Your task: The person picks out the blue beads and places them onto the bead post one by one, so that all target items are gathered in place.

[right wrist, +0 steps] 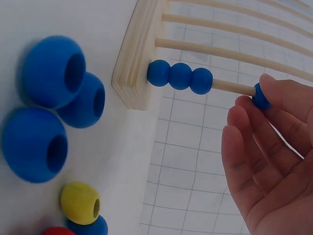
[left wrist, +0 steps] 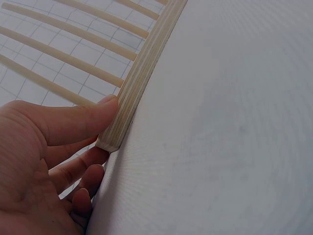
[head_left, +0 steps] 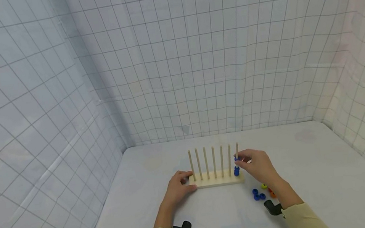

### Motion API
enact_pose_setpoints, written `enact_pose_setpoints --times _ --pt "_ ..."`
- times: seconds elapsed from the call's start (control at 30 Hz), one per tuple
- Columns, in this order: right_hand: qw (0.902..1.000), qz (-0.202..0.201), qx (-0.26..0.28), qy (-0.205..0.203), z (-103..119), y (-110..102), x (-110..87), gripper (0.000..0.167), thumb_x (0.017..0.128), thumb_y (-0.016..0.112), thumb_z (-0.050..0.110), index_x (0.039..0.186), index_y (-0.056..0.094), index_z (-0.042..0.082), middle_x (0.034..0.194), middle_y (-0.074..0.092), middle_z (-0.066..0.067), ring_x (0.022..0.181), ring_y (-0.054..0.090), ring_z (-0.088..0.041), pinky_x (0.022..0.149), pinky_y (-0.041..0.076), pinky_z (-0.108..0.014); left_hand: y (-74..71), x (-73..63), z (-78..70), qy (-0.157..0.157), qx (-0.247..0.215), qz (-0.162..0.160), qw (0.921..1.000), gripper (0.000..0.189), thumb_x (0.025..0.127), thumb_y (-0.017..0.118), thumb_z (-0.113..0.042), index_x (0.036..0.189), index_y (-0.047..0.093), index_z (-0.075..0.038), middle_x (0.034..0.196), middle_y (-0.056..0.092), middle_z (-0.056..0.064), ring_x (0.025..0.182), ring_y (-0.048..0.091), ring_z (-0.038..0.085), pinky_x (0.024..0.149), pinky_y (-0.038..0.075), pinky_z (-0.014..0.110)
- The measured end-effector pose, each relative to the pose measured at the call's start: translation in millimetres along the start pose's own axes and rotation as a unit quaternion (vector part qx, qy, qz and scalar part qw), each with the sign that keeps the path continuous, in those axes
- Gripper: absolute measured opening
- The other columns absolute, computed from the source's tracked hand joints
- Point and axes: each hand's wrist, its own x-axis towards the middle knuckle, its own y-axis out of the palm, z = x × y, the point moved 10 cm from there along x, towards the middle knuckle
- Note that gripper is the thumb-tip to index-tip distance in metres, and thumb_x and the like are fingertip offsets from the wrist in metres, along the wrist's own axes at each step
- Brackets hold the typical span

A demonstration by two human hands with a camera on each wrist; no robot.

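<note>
A pale wooden base (head_left: 212, 181) with several upright pegs stands on the table. My left hand (head_left: 177, 187) grips the base's left end, thumb on its front edge in the left wrist view (left wrist: 58, 142). At the rightmost peg, my right hand (head_left: 256, 164) pinches a blue bead (right wrist: 261, 97) between thumb and fingertips. That bead is around the peg, partway along it. Three blue beads (right wrist: 180, 76) sit stacked at the foot of the same peg, apart from the pinched one. The other pegs carry no beads.
Loose blue beads (head_left: 256, 197) lie on the white table near my right forearm. Beside them are a yellow bead (right wrist: 80, 203), a red bead (right wrist: 58, 231) and an orange bead (head_left: 273, 194). Grid-patterned cloth walls (head_left: 177, 72) enclose the table's back and sides.
</note>
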Motion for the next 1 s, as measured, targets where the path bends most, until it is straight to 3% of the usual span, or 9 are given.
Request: enact_pose_setpoints --times 0.57,1.0 --pt "0.9998 0.019 0.006 -0.001 -8.5 8.0 -4.3 0.022 0.09 0.079 0.022 0.111 0.076 0.016 0.09 0.07 0.009 0.084 0.066 -0.014 0.064 0.05 -0.03 -0.7 0.9 -5.7 0.005 0.009 0.003 0.9999 0.056 0.077 0.088 -0.02 0.127 0.069 -0.006 0.114 0.06 0.005 0.102 0.054 0.026 0.084 0.045 0.043" --pt "0.9994 0.033 -0.007 -0.01 -9.5 16.9 -6.1 0.02 0.088 0.08 0.018 0.107 0.076 0.014 0.089 0.068 0.01 0.081 0.064 -0.012 0.064 0.051 -0.029 -0.7 -0.8 -1.2 -0.008 0.008 0.002 0.9999 0.056 0.076 0.089 -0.019 0.127 0.07 -0.007 0.114 0.06 0.005 0.104 0.054 0.028 0.085 0.046 0.045"
